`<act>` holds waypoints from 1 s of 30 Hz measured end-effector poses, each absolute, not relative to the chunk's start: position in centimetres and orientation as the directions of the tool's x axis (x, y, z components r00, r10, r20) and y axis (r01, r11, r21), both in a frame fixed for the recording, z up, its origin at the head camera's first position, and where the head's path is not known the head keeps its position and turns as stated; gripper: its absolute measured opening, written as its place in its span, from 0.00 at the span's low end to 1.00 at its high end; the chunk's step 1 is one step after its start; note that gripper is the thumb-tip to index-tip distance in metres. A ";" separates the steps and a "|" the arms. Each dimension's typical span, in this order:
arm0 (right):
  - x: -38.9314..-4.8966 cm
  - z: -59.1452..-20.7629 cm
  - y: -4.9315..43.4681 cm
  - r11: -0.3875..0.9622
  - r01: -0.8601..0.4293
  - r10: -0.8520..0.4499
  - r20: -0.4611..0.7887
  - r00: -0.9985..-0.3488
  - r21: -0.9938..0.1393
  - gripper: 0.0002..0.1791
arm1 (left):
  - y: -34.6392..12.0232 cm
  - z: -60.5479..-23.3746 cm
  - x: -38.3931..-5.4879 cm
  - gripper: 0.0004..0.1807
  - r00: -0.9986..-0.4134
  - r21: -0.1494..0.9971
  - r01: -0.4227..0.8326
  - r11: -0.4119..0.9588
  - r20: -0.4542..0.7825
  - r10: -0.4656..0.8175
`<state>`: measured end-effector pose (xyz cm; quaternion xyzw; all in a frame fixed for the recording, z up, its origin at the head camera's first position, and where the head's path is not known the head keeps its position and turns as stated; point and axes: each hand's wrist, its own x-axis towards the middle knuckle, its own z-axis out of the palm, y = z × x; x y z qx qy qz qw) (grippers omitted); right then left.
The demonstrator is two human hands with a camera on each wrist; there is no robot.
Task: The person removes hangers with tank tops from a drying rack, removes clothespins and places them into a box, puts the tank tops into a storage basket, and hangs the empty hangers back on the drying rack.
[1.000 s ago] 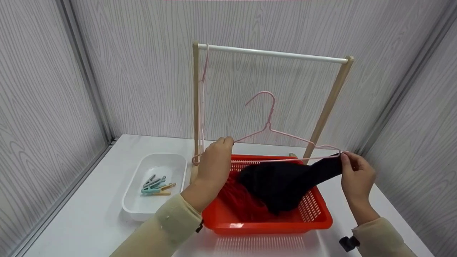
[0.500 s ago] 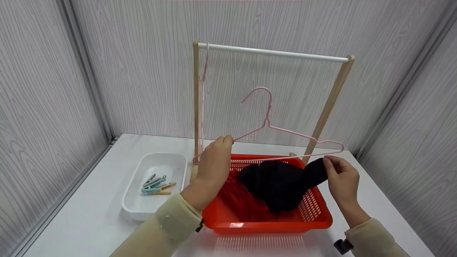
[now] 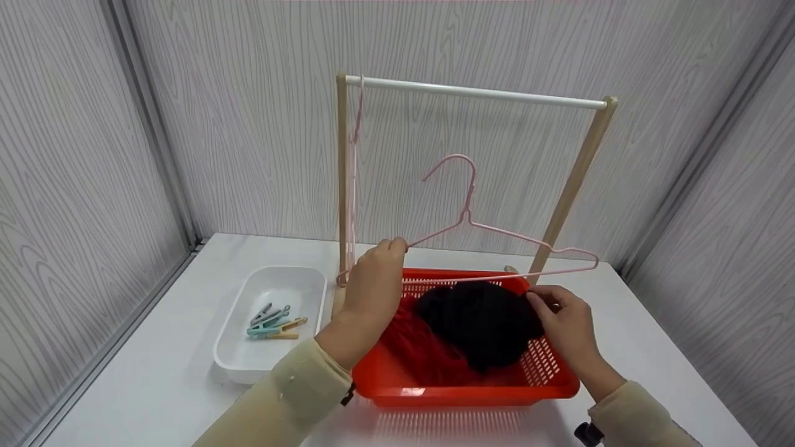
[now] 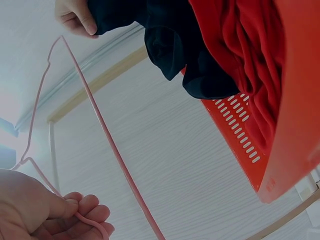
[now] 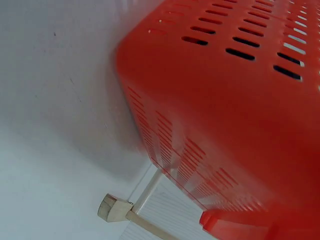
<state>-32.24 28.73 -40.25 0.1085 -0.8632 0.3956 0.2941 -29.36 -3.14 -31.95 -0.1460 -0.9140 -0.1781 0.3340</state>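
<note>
In the head view my left hand (image 3: 374, 282) grips the left shoulder of a pink wire hanger (image 3: 502, 230), held upright above the basket with its hook up. The left wrist view shows the thumb and fingers of that hand closed on the wire. My right hand (image 3: 566, 320) pinches an edge of a black cloth (image 3: 478, 323) at the right rim of the red basket (image 3: 466, 395). Most of the black cloth lies bunched in the basket, beside a red cloth (image 3: 422, 347). The right wrist view shows only the basket's outer side and the table, not the hand.
A rack with a white rail (image 3: 478, 92) and wooden posts stands behind the basket. Another pink hanger (image 3: 356, 133) hangs at its left end. On the left, a white tray (image 3: 222, 347) holds several clothespins (image 3: 270, 324).
My right hand has moved left and down with the black cloth's edge, away from the hanger's right end and toward the basket. My left hand and the hanger have hardly moved.
</note>
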 end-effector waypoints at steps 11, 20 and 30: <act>-31.8 -40.6 28.2 0.660 -0.403 -0.083 0.471 -0.878 -0.634 0.10 | -3.2 -32.1 -29.5 0.11 -0.759 0.253 0.378 0.891 0.635 0.141; -31.5 -40.1 28.1 0.646 -0.434 -0.122 0.476 -0.871 -0.628 0.09 | -3.2 -32.3 -29.6 0.11 -0.753 0.256 0.388 0.886 0.641 0.145; -31.2 -39.2 28.0 0.626 -0.476 -0.107 0.536 -0.837 -0.618 0.09 | -3.1 -32.3 -29.6 0.10 -0.720 0.199 0.376 0.905 0.677 0.150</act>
